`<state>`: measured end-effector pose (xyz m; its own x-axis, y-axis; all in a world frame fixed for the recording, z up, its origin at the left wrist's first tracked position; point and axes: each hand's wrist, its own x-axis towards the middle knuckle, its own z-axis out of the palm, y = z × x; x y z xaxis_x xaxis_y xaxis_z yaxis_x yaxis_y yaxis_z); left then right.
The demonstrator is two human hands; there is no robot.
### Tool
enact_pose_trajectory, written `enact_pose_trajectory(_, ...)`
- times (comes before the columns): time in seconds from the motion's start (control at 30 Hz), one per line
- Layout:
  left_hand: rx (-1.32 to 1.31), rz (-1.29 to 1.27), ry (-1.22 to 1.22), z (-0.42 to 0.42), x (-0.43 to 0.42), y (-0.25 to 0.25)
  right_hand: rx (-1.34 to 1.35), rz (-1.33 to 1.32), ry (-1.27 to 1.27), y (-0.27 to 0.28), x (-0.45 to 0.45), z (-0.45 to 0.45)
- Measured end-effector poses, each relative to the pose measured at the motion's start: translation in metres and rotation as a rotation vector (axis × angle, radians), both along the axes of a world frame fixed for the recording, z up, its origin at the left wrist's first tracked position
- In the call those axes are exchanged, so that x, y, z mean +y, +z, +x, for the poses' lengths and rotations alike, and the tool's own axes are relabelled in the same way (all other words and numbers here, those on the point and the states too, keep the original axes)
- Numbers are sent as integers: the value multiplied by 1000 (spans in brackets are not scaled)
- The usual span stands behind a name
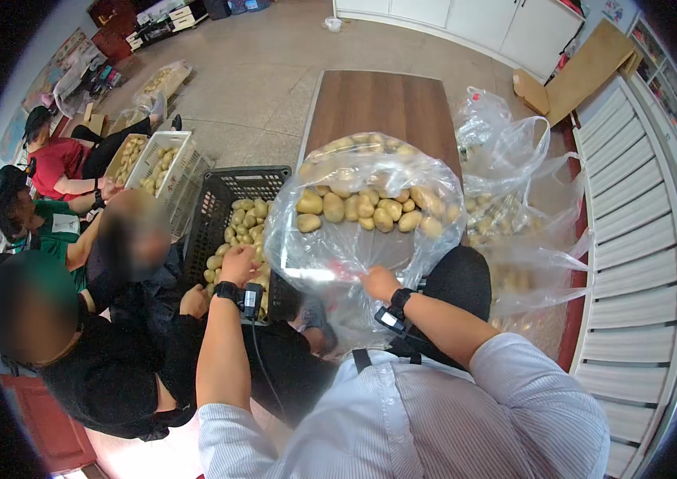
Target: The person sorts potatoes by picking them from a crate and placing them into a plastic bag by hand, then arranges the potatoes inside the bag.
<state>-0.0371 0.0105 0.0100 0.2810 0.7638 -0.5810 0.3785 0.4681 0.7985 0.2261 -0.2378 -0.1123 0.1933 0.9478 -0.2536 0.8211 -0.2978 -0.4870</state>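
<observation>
1. Your left hand is over the black crate, just left of the clear bag. The loose potatoes lie under and beyond its fingers, so it is the nearer hand to them. The crate's long axis runs away from you along the bag's left side; single potatoes point every which way.
2. Those fingers bend down toward the pile; whether they pinch a potato or only touch some, I cannot tell.
3. Your right hand is at the bag's near side, fingers curled together, pinching a gathered fold of its film.
4. Inside the bag, the bagged potatoes sit beyond your right hand, with slack plastic between.
5. The table extends past the bag's far side.
6. Right of the bag stand filled plastic bags. Left of it, past the black crate, are a co-worker's hand and, farther off, a white crate.
</observation>
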Motion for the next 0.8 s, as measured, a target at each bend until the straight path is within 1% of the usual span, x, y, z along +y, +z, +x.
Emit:
enact_pose_trajectory(0.03, 5, -2, 0, 2, -2, 3, 0, -3, -5, 6, -2, -1)
enact_pose_trajectory(0.1, 8, -7, -7, 1, -2, 1, 142, 16, -199, 27, -8, -6)
enact_pose_trajectory(0.13, -39, -38, -21, -3, 0, 0, 140, 14, -206, 31, -8, -5)
enact_pose_trajectory(0.2, -87, -70, -36, -5, 1, -4, 162, -153, -227, 40, -5, 2)
enact_pose_trajectory(0.27, -40, -39, -9, -4, -2, 1, 164, -150, -202, 59, -4, 9)
enact_pose_trajectory(0.33, -51, -41, -8, -7, 0, -2, 165, -146, -173, 83, -3, 14)
enact_pose_trajectory(0.4, -60, -45, -7, -9, 1, -7, 319, -68, -330, 102, -3, 20)
enact_pose_trajectory(0.43, -52, -49, -4, -8, 1, -7, 320, -68, -328, 103, -1, 26)
enact_pose_trajectory(0.5, -42, -51, 3, -7, 1, -7, 145, 109, -424, 104, 4, 39)
enact_pose_trajectory(0.53, -44, -42, -8, -6, -1, -6, 147, 110, -421, 101, 7, 49)
enact_pose_trajectory(0.6, -45, -29, -15, -3, -1, -5, -41, 148, -553, 95, 13, 71)
enact_pose_trajectory(0.63, -54, -19, -41, -2, -1, -7, -38, 150, -549, 97, 15, 78)
enact_pose_trajectory(0.7, -53, -23, -66, 1, 1, -10, -161, 178, -614, 99, 18, 86)
enact_pose_trajectory(0.8, -68, 53, -63, 12, -15, 10, -170, 128, -632, 94, 23, 88)
